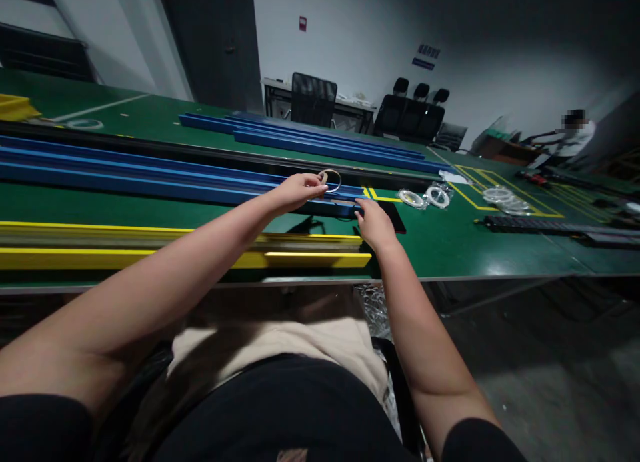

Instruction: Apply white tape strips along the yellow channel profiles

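My left hand [299, 191] is closed on a thin, pale ring that looks like a roll of tape [336, 175], held just above the blue rails. My right hand [376, 223] is at the right end of the nearest blue rail [210, 190], its thumb and fingertips bent around that end. Between the hands a short brownish strip [343, 201] lies along the rail; whether it joins the roll I cannot tell. Under the right hand is a flat black thing [393, 217], partly hidden. Yellow rails [315, 259] run nearer me, partly behind my left forearm.
Black rails [215, 157] and more blue rails [320, 141] lie farther back on the green table [465, 249]. Clear-wrapped rings [437, 197] sit to the right, near yellow tape outlines. A dark strip [530, 225] lies beyond. A person [575, 139] works at far right.
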{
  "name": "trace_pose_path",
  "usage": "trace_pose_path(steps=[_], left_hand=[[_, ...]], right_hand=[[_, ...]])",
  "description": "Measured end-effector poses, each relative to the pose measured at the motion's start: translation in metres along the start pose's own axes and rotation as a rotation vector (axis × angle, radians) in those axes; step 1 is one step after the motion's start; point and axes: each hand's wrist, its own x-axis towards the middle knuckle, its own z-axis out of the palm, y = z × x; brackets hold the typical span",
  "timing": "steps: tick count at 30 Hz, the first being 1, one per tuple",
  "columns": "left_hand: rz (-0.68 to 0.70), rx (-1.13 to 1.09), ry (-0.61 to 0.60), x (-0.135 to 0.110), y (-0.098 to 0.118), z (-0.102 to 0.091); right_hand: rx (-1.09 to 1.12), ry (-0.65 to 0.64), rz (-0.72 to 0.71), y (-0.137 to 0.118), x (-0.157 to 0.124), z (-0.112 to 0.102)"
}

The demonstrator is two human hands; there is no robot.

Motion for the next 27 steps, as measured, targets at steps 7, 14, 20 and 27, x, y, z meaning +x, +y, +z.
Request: trace_pose_path(steps=[7,14,20,27], left_hand=[[-0.266,-0.424,-0.058,-0.005,-0.019,-0.004],[-0.272,-0.665,-0.025,-0.003,-0.006,-0.005],[-0.24,-0.841,-0.07,-0.008,0.002,-0.006],[-0.236,-0.782,-0.145,-0.014,-0.004,-0.006]], right_hand=[[0.041,-0.098,0.024,0.002,0.035,0.01],[0.42,0.061,0.065,-0.007,0.02,-0.018],[0.483,0.137,-0.067,-0.049,0.008,-0.01],[0.408,0.16,-0.167,-0.069,0.013,0.011]])
